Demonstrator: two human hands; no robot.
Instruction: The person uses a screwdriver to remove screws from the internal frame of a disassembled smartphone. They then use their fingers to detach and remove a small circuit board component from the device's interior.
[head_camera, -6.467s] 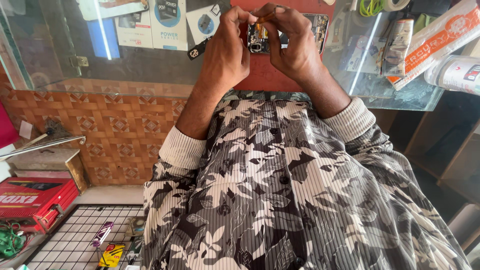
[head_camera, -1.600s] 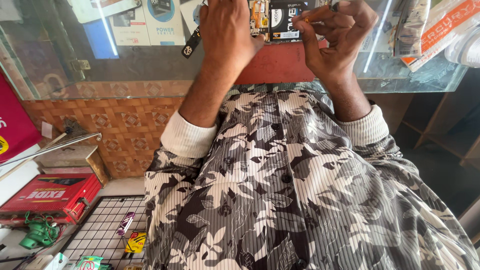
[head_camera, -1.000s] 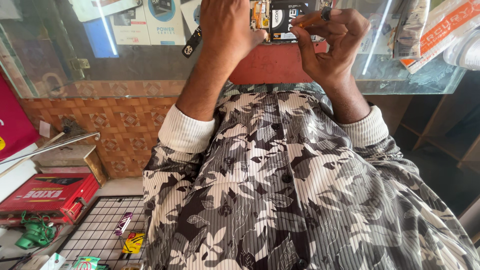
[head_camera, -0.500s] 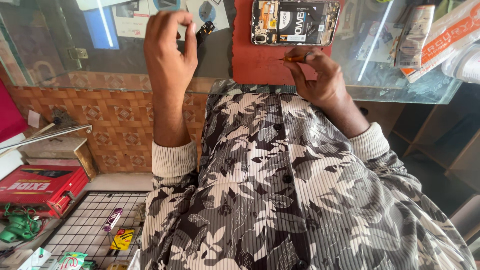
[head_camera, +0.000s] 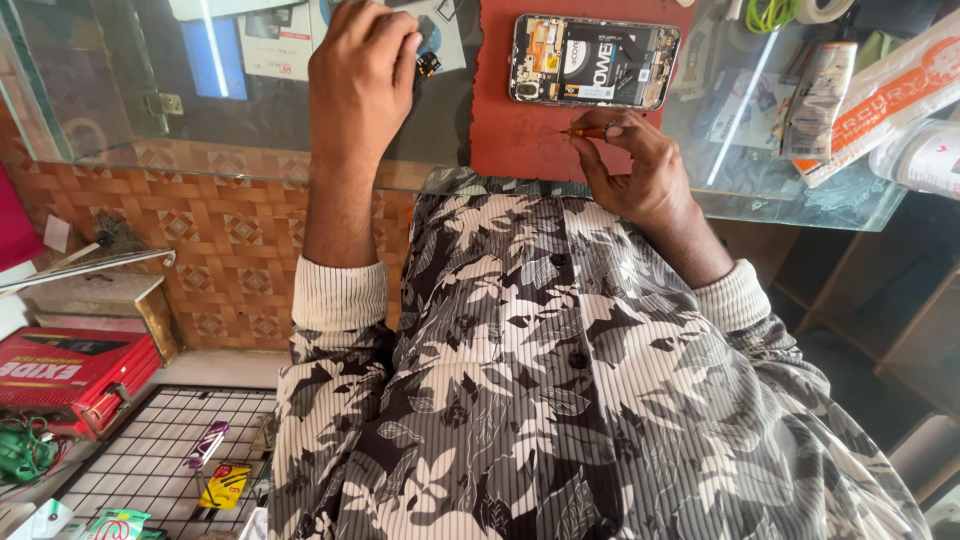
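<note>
An opened phone (head_camera: 595, 62) with its back cover off lies on a red mat (head_camera: 525, 130) on the glass counter (head_camera: 250, 130). My right hand (head_camera: 640, 175) rests on the mat just below the phone and pinches a thin orange-handled screwdriver (head_camera: 588, 131), whose tip points left. My left hand (head_camera: 362, 75) is off to the left over the glass. Its fingers are curled, with the fingertips against a small dark part (head_camera: 430, 65) lying there. The hand's back hides whether it grips the part.
Packets (head_camera: 815, 100), a white-and-orange bag (head_camera: 890, 95) and tape rolls (head_camera: 790, 12) crowd the counter's right end. Printed cards (head_camera: 275, 45) lie under the glass. Below left are a red box (head_camera: 70, 375), a wire grid (head_camera: 150, 450) with small packets, and green cable (head_camera: 20, 450).
Both hands have left the phone, which now lies on the mat. My left hand swung left to the small dark part. My right hand dropped to the mat with the screwdriver.
</note>
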